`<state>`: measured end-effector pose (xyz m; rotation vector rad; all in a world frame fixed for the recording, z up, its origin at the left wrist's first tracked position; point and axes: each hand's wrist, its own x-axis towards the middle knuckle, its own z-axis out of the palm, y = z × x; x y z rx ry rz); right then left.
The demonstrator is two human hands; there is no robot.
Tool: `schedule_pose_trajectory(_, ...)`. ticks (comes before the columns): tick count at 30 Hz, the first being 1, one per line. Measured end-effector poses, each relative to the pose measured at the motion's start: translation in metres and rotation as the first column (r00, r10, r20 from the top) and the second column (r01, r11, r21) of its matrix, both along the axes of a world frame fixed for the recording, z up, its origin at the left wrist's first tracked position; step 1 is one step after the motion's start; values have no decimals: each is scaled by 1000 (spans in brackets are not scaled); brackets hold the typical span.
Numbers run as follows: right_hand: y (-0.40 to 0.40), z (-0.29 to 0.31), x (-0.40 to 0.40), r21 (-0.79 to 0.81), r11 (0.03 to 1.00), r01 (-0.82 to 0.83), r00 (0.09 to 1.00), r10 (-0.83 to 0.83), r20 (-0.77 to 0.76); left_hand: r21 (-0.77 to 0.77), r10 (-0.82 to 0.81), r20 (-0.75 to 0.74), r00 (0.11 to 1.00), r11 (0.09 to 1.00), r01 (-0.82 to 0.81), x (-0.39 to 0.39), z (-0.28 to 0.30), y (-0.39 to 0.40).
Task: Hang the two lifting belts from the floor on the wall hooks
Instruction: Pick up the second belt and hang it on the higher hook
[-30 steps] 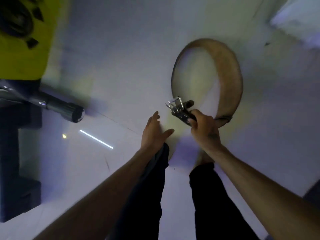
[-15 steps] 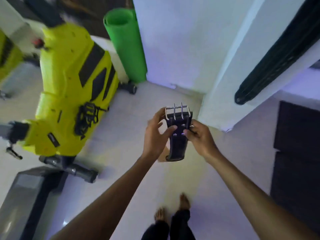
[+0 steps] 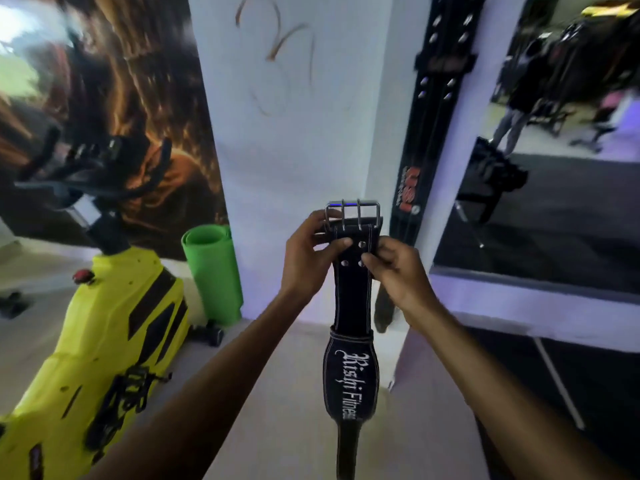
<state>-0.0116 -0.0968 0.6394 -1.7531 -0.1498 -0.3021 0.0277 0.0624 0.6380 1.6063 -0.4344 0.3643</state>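
I hold a black lifting belt (image 3: 351, 368) with white lettering upright in front of me. Its silver two-prong buckle (image 3: 352, 212) is at the top and the rest hangs down towards the floor. My left hand (image 3: 308, 258) grips the left edge just under the buckle. My right hand (image 3: 394, 271) pinches the right edge at the rivets. Another black belt (image 3: 427, 109) hangs on the white wall corner to the right. Thin curved metal hooks (image 3: 277, 39) show blurred on the white wall above.
A yellow and black exercise bike (image 3: 100, 341) stands at the left. A rolled green mat (image 3: 211, 271) leans against the wall beside it. A large mirror (image 3: 554, 202) fills the right side, above dark floor mats (image 3: 540, 393).
I have stood up from the floor with the belt. The view rose from the floor to the wall, my left hand joined the grip, and the belt now hangs full length.
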Motion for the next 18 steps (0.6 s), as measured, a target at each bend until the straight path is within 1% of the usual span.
schedule_pose_trajectory(5, -48, 105, -20, 44, 994, 102, 986, -107, 125, -147, -67, 116, 991, 986, 84, -19, 98, -53)
schedule_pose_trajectory(7, -65, 144, -28, 60, 992, 115, 971, -125, 203, -202, -87, 151, 985, 972, 117, -26, 137, -73)
schedule_pose_trajectory(10, -83, 187, -41, 59, 990, 127, 950, -138, 278, -281, -112, 203, 973, 945, 167, -34, 196, -97)
schedule_pose_trajectory(13, -93, 205, -56, 42, 990, 134, 930, -140, 340, -324, -107, 255, 961, 927, 189, -41, 247, -116)
schedule_pose_trajectory(18, -112, 189, -68, 40, 981, 192, 907, -193, 374, -346, -84, 326, 941, 916, 202, -49, 303, -132)
